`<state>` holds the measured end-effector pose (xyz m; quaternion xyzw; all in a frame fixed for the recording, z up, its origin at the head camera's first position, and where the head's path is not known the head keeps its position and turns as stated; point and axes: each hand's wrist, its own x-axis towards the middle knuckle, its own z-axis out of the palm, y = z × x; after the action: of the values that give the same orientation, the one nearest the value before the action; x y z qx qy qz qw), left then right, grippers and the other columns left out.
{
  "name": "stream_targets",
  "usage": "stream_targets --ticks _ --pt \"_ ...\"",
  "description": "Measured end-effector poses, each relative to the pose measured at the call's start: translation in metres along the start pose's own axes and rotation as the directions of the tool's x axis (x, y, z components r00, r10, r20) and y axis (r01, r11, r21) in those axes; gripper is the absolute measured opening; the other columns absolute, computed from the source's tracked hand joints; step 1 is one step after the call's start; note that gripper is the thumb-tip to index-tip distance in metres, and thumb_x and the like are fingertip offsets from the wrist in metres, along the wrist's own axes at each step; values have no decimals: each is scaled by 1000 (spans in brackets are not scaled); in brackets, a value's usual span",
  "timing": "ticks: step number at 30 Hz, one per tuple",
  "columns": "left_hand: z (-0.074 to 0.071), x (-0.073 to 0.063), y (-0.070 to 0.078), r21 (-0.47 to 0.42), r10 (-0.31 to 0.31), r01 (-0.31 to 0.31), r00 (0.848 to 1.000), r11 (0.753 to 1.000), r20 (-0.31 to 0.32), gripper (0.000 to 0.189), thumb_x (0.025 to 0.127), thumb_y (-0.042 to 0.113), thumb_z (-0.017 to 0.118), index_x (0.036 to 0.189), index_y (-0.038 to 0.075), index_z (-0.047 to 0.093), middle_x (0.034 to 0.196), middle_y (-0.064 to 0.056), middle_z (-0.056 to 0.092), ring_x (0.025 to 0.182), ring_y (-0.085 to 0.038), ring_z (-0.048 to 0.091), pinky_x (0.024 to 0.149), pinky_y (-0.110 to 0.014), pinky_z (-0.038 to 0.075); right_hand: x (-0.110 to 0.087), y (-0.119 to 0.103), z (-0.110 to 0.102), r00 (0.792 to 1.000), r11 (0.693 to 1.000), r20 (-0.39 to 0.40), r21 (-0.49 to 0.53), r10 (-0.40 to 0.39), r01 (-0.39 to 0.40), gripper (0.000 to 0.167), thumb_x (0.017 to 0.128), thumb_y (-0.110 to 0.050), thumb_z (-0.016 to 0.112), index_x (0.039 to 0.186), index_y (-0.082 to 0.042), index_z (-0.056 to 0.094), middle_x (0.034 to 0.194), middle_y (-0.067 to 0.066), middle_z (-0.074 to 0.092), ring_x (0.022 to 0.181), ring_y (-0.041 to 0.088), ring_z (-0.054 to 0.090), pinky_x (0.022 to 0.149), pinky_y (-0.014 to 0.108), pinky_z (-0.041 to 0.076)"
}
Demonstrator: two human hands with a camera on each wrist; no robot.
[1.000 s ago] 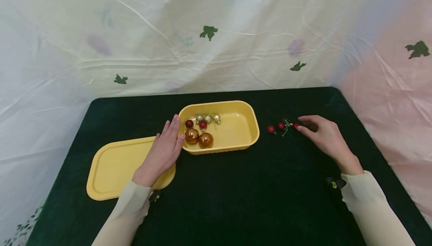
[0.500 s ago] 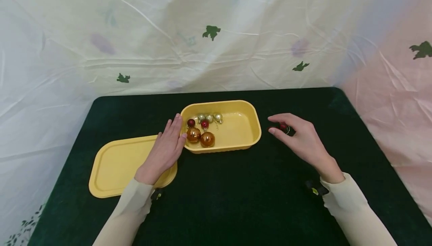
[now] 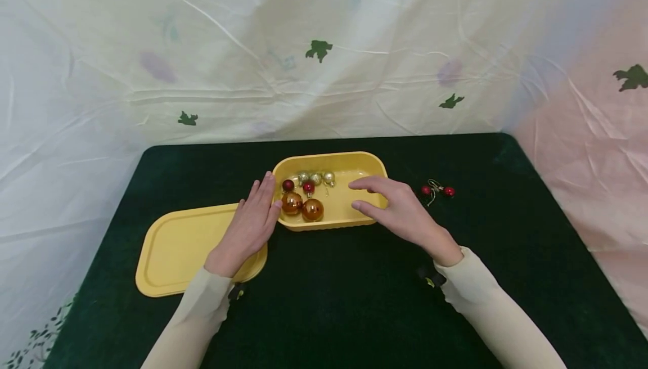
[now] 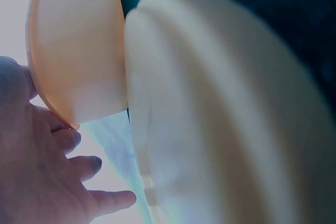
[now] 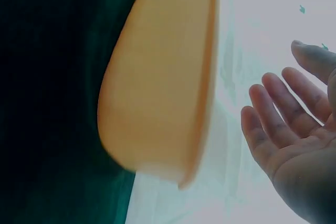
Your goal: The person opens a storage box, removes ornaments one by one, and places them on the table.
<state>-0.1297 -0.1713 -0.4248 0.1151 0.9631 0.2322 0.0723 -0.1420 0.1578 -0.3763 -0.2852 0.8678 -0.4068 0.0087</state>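
A yellow box (image 3: 364, 220) in the head view holds several small Christmas baubles: two large copper ones (image 3: 313, 210), gold ones (image 3: 329, 178) at the back, a red one (image 3: 309, 188) and a dark red one (image 3: 288, 185). Fingers straight, my left hand (image 3: 248, 223) rests against the box's left end; the left wrist view shows its fingertips at the rim. My right hand (image 3: 397, 206) reaches over the box's right end, thumb and forefinger apart with nothing visible between them. Right of it lie red baubles (image 3: 449, 191) with string loops, partly hidden by the hand.
A yellow lid (image 3: 177, 251) lies left of the box, partly under my left forearm. Dark green cloth (image 3: 324, 301) covers the table. A pale curtain (image 3: 228, 48) with green leaf shapes hangs behind the table's far edge.
My right hand has moved left from the red baubles to over the box's right end, its fingers parted. The left hand and the box's contents have stayed in place.
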Motion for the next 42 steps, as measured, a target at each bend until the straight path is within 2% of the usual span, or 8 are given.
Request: stream_targets --ticks 6,13,22,36,42 --pt "1 1 1 -3 -4 4 1000 1000 4 67 113 43 29 168 18 -2 174 -2 -3 159 -34 5 120 -71 15 20 -1 19 996 998 88 64 9 -15 44 98 -35 73 136 -15 66 135 1 65 124 24 61 102 54 52" --pt "0 1 1 5 -1 1 1000 1000 3 67 113 45 27 168 18 -2 174 -1 -4 159 -34 5 120 -71 15 40 -1 35 986 998 168 66 6 -18 49 97 -34 74 139 -12 63 137 9 65 125 31 61 102 54 52" --pt "0 1 2 5 -8 8 1000 1000 2 68 113 43 29 168 18 -2 174 -3 -3 159 -33 4 120 -70 15 59 3 51 966 994 249 70 66 -86 54 97 -34 76 142 -10 61 141 7 62 130 26 58 107 52 49" --pt "0 -1 2 10 -11 11 1000 1000 4 68 113 44 30 167 19 -4 174 -4 -1 159 -32 4 120 -69 17 71 6 63 928 994 358 1 105 -113 50 96 -32 76 139 -9 63 135 6 64 121 18 61 104 41 51" --pt "-1 -1 2 14 -8 8 1000 1000 3 68 113 43 30 167 19 -4 174 -5 -1 159 -33 5 120 -69 17 73 6 65 920 994 378 -16 102 -104 48 96 -30 77 137 -10 64 130 4 65 114 15 62 99 37 52"
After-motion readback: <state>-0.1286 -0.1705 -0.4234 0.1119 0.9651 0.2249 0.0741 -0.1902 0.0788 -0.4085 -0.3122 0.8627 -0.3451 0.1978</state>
